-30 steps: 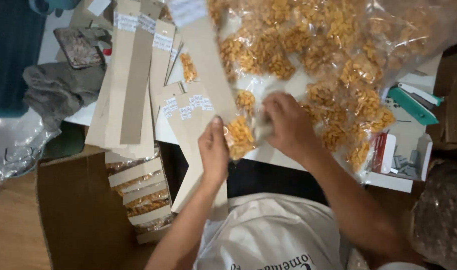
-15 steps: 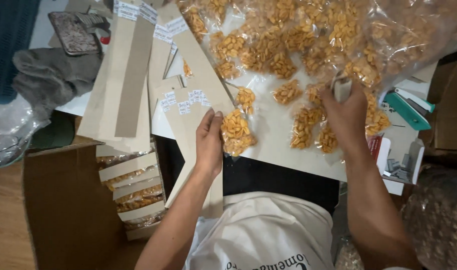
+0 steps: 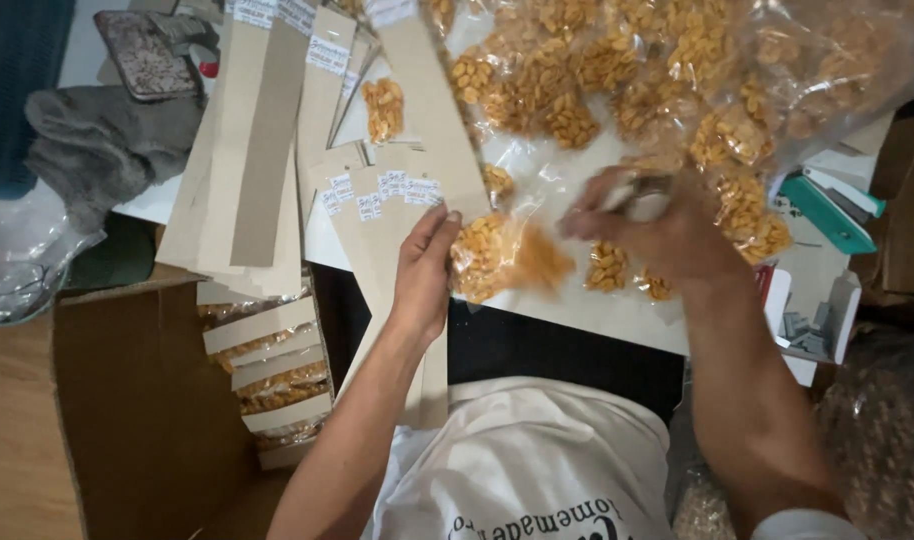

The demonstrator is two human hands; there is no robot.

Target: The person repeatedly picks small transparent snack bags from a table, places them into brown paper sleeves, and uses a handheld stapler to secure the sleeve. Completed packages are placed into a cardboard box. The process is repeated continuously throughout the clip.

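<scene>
A: Left hand (image 3: 424,270)?
B: Centre frame, fingers flat, pressing a snack bag (image 3: 489,255) onto a card strip (image 3: 377,250); nothing gripped.
A: Right hand (image 3: 657,228)?
B: Right of centre, blurred, fingers closed around something pale; item unclear.
A: Surroundings?
B: Bag heap (image 3: 657,70) upper right; stapler (image 3: 832,205) right edge; box (image 3: 137,400) lower left.

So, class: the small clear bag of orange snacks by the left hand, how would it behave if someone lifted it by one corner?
The small snack bag would probably sag, since its thin clear film looks crumpled. It likely feels light, holding loose little pieces. The glossy film may slip against the left hand pressing the cardboard strip.
</scene>
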